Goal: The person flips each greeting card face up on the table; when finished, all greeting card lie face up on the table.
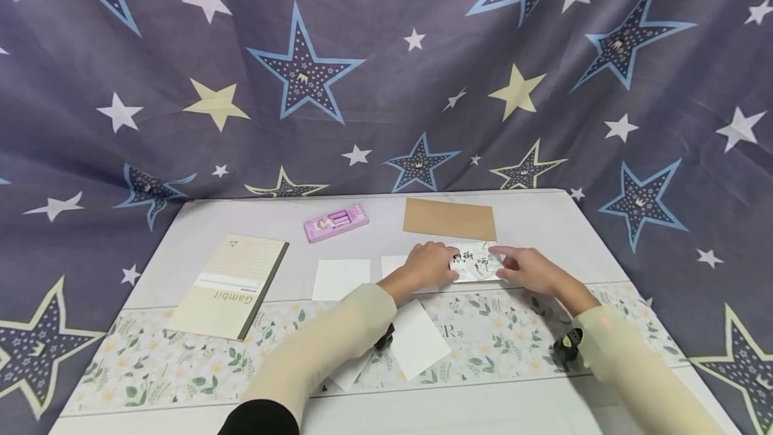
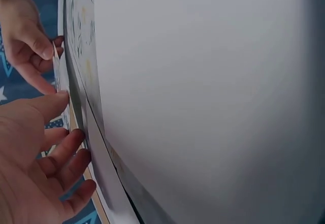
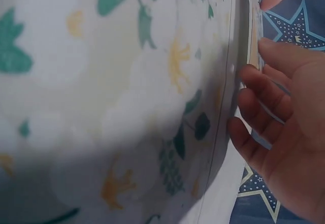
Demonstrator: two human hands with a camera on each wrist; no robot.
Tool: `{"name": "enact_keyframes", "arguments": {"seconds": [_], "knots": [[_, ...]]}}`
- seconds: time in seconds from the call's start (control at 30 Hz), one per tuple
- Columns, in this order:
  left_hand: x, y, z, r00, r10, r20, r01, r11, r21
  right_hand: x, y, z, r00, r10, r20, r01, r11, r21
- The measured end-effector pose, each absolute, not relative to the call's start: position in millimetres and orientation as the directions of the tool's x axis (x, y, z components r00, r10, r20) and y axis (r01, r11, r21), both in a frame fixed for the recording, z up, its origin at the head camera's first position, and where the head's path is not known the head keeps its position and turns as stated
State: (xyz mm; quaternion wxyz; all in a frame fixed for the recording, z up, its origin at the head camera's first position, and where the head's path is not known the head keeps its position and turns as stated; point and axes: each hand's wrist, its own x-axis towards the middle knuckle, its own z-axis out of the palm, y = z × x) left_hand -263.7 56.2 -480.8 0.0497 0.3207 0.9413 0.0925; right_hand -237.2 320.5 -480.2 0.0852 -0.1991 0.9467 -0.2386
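A small white card (image 1: pixel 476 262) with black brush lettering and a pale grey pattern lies between my two hands, over the back part of the table. My left hand (image 1: pixel 430 264) pinches its left edge, thumb on top and fingers along the near side. At the opposite edge, my right hand (image 1: pixel 531 268) holds the card between thumb and index finger. The left wrist view shows both hands at the thin card edge, the left hand (image 2: pixel 45 153) nearer. In the right wrist view the other fingers of the right hand (image 3: pixel 292 112) curl loosely beside the table edge.
Just behind the card lies a brown envelope (image 1: pixel 449 219). A purple box with pens pictured (image 1: pixel 336 223) sits to its left. White sheets lie left of the card (image 1: pixel 341 278) and nearer me (image 1: pixel 419 341), partly under my left arm. A Gambit notebook (image 1: pixel 229 284) is at far left.
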Motion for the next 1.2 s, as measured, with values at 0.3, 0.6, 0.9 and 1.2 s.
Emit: {"name": "enact_keyframes", "arguments": {"seconds": [0.3,0.6,0.9,1.2], "knots": [[-262,64,-482,-0.797,0.6,-0.068,0.587,0.796,0.146,-239,320,-485,-0.914,-0.375,-0.155,-0.254,0.827,-0.502],[-259,66,-483,-0.803,0.59,-0.089,0.586,0.808,0.071,-240,319,-486,-0.916,-0.358,-0.179,-0.232,0.839,-0.492],[-256,65,-482,-0.805,0.588,-0.083,0.585,0.809,0.056,-241,317,-487,-0.917,-0.351,-0.189,-0.23,0.853,-0.468],[-259,48,-471,-0.798,0.599,-0.064,0.594,0.8,0.081,-239,315,-480,-0.906,-0.4,-0.14,-0.295,0.832,-0.469]]}}
